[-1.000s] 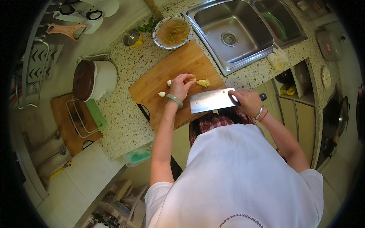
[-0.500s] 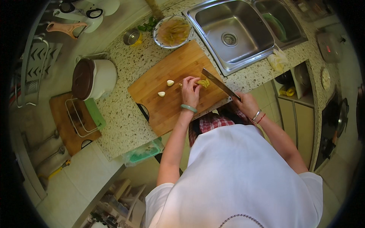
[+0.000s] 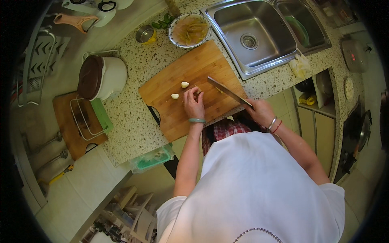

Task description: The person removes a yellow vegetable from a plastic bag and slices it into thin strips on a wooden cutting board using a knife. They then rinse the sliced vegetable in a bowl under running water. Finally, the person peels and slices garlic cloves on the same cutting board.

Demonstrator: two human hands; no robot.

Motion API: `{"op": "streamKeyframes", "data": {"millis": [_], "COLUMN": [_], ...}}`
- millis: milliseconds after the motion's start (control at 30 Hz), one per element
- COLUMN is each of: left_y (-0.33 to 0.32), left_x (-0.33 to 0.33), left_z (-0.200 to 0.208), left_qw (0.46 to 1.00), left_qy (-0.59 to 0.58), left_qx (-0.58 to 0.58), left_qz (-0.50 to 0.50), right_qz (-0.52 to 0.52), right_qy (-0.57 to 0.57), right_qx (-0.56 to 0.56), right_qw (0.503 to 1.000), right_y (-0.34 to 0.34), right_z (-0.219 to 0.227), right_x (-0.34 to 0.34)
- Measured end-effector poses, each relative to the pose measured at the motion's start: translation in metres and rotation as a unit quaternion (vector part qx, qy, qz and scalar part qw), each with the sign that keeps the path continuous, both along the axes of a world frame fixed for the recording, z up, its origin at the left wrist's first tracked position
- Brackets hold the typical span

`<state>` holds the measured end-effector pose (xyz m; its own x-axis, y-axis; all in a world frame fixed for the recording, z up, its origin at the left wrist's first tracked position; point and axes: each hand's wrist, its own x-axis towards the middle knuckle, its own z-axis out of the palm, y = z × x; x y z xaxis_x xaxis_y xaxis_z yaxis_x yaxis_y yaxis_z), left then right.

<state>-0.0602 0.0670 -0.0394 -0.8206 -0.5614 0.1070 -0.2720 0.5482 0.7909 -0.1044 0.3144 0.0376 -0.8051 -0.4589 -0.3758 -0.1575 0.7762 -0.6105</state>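
My right hand [image 3: 261, 112] grips the handle of a kitchen knife [image 3: 229, 91], its blade slanting up and left over the wooden cutting board [image 3: 214, 60]. Small yellowish cut pieces [image 3: 219, 90] show beside the blade, which hides part of them. My left hand [image 3: 194, 104] rests on the board left of the blade, fingers curled and closed at a small brownish piece that they mostly hide. Two peeled garlic cloves lie near these fingers: an upper clove [image 3: 185, 84] and a lower clove [image 3: 174, 96].
Beyond the board stand a bowl of yellowish strips in liquid [image 3: 189, 30], a small metal cup [image 3: 145, 34] and green leafy bits [image 3: 162, 22]. The steel sink [image 3: 259, 36] is at the far right. A white pot with a brown lid [image 3: 111, 77] stands left.
My left hand has shifted left, away from the cut pieces. The knife has moved slightly left, its blade now covering part of those pieces.
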Motion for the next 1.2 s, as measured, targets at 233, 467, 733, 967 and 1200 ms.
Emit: {"op": "streamKeyframes", "data": {"millis": [233, 467, 733, 967, 1200], "left_y": [0.03, 0.041, 0.043, 0.041, 0.041], "left_x": [0.009, 0.012, 0.013, 0.014, 0.014], "left_z": [-0.005, -0.022, -0.025, -0.029, -0.027], "left_qw": [0.998, 0.993, 0.994, 0.993, 0.993], "left_qy": [0.02, 0.1, 0.11, 0.113, 0.112], "left_qx": [0.026, -0.037, 0.02, -0.003, 0.004], "left_qz": [-0.059, -0.055, -0.013, -0.018, -0.025], "right_qz": [-0.022, 0.006, 0.023, 0.038, 0.051], "right_qy": [-0.043, 0.003, 0.008, 0.014, 0.016], "right_qx": [-0.032, -0.018, -0.016, 0.001, 0.09], "right_qw": [0.998, 1.0, 1.0, 0.999, 0.994], "right_y": [-0.003, -0.003, -0.005, -0.001, -0.01], "right_z": [-0.014, -0.014, -0.003, 0.002, 0.011], "right_x": [0.006, 0.008, 0.016, 0.019, 0.021]}}
